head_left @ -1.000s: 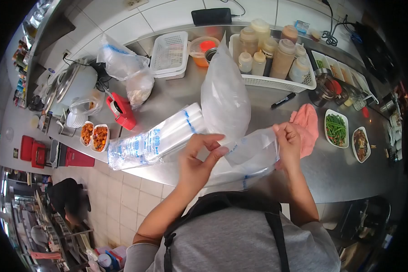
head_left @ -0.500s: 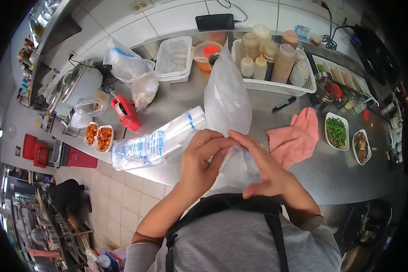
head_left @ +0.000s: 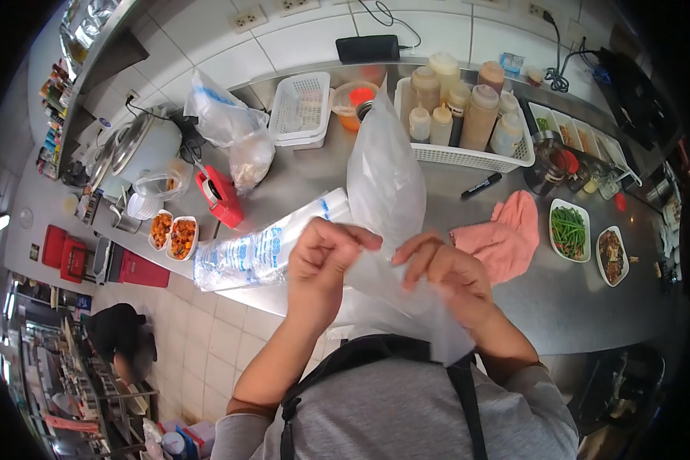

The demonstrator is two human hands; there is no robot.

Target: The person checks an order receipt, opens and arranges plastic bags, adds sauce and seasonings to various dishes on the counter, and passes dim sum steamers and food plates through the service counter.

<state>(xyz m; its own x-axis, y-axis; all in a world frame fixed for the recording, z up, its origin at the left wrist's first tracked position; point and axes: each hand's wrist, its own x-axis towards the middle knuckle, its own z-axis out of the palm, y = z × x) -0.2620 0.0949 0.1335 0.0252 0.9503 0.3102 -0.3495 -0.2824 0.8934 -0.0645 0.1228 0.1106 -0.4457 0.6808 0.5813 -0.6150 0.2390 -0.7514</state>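
Left hand [head_left: 317, 266] is pinching a thin plastic bag [head_left: 391, 285] by its left edge. Left of this bag, printed bags [head_left: 262, 244] are lying; just behind, a cloudy bag [head_left: 386, 172] is sitting; my half-curled right hand [head_left: 452, 281], grip unclear, is overlapping it; rightward, a pink cloth [head_left: 502, 241] is lying.

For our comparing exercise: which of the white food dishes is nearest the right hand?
The dish of green beans, right of the pink cloth. The dark-food dish lies farther from the right hand; both orange-food dishes sit far left.
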